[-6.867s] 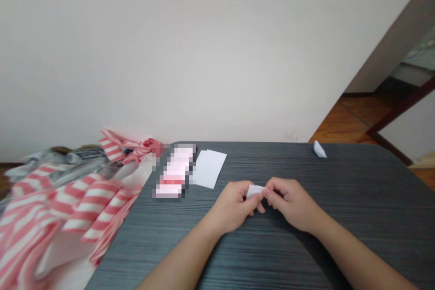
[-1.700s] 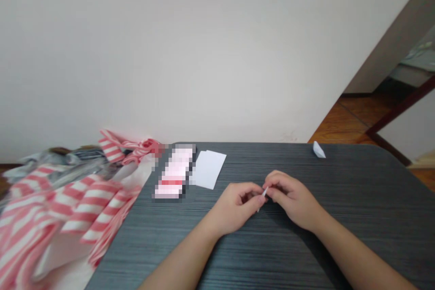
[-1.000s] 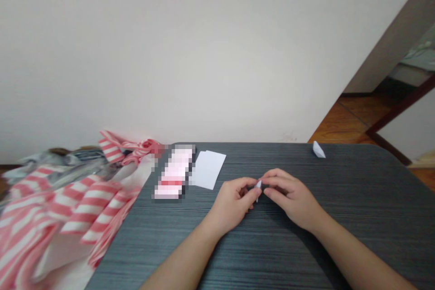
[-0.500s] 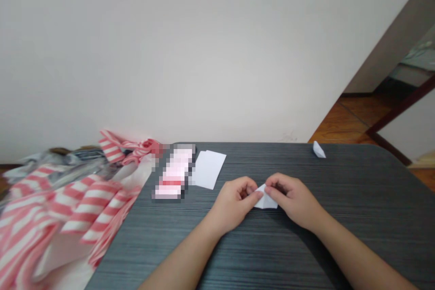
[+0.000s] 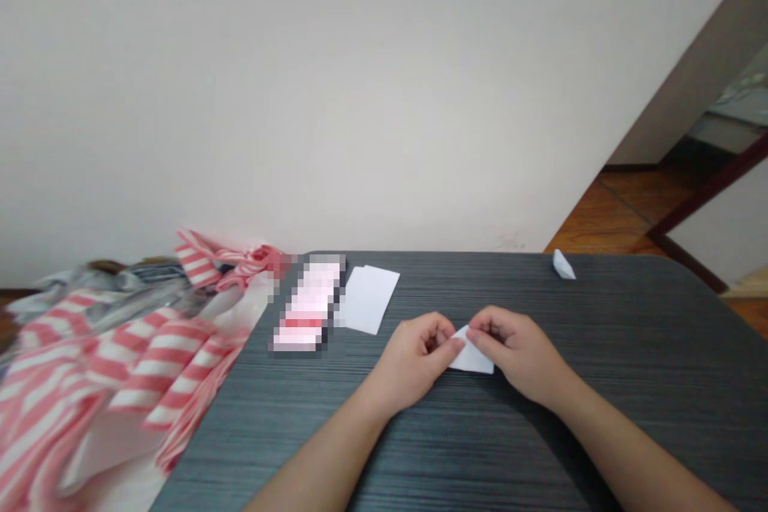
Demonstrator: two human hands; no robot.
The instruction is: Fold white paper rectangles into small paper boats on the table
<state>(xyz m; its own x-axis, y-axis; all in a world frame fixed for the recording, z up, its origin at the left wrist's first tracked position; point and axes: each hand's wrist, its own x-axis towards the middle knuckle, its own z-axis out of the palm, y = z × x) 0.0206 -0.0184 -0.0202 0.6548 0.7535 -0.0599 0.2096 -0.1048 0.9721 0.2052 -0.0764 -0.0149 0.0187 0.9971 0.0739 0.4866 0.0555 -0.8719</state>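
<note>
A small piece of folded white paper (image 5: 472, 358) is pinched between both hands, low over the dark table. My left hand (image 5: 420, 356) is closed on its left edge, thumb on the near side and fingers behind. On the upper right edge, my right hand (image 5: 516, 352) grips it the same way. The fingertips hide part of the paper's top and sides. Beyond my left hand, flat white paper sheets (image 5: 370, 300) lie slightly offset on one another. A small folded white paper piece (image 5: 562, 265) rests near the far edge, past my right hand.
The dark wood-grained table (image 5: 288, 432) meets a white wall (image 5: 384, 96) at the back. A pixelated pink-and-white rectangular object (image 5: 309, 304) lies left of the sheets. Red-and-white striped cloth (image 5: 150, 360) is heaped beside the table's left edge. Wooden floor (image 5: 612, 204) shows at right.
The folded paper's lower part, which showed a crease and a notched lower edge, now looks flatter, with a straighter edge. Both hands keep almost the same place and grip.
</note>
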